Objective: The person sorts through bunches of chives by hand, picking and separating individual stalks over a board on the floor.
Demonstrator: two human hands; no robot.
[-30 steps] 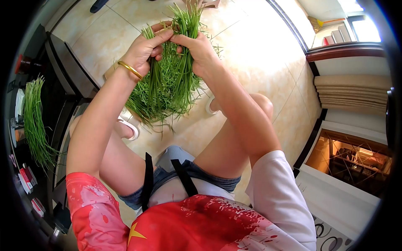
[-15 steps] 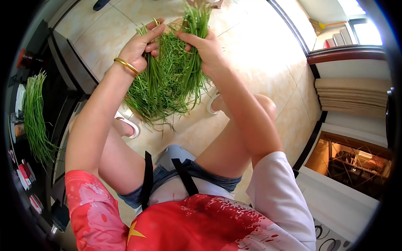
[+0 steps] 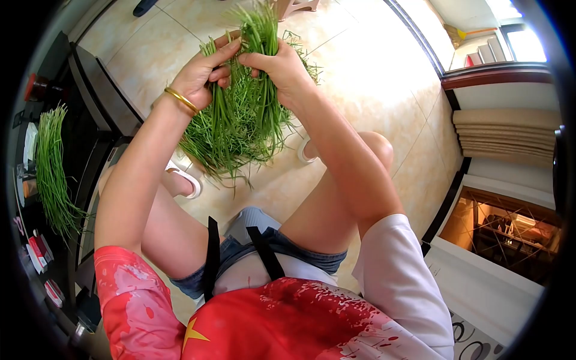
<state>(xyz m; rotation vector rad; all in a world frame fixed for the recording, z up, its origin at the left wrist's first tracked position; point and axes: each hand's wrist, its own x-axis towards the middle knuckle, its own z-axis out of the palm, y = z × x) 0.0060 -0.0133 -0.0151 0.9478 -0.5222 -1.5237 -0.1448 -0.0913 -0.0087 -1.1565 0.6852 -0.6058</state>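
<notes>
My left hand [image 3: 207, 71], with a gold bangle at its wrist, is closed round a small bunch of thin green stalks [image 3: 223, 114] that hang down. Beside it my right hand [image 3: 277, 71] grips a thicker green bunch [image 3: 258, 33], whose pale ends stick up above the fingers and whose leaves trail below. The fingertips of both hands nearly meet; whether they touch is hard to tell. Under the hands a loose heap of the same green stalks [image 3: 207, 147] spreads over the tiled floor. What the heap rests on is mostly hidden.
Another bunch of green stalks [image 3: 53, 174] lies on the dark cabinet [image 3: 99, 90] at the left, near small packets [image 3: 39, 252]. A pinkish stool [image 3: 297, 7] stands beyond the heap. My knees and white shoes [image 3: 191, 183] flank the floor [image 3: 384, 108] nearest me.
Half a second ago my hands were farther apart; my right hand has moved left with its bunch, back beside my left hand. Both hands have kept their hold.
</notes>
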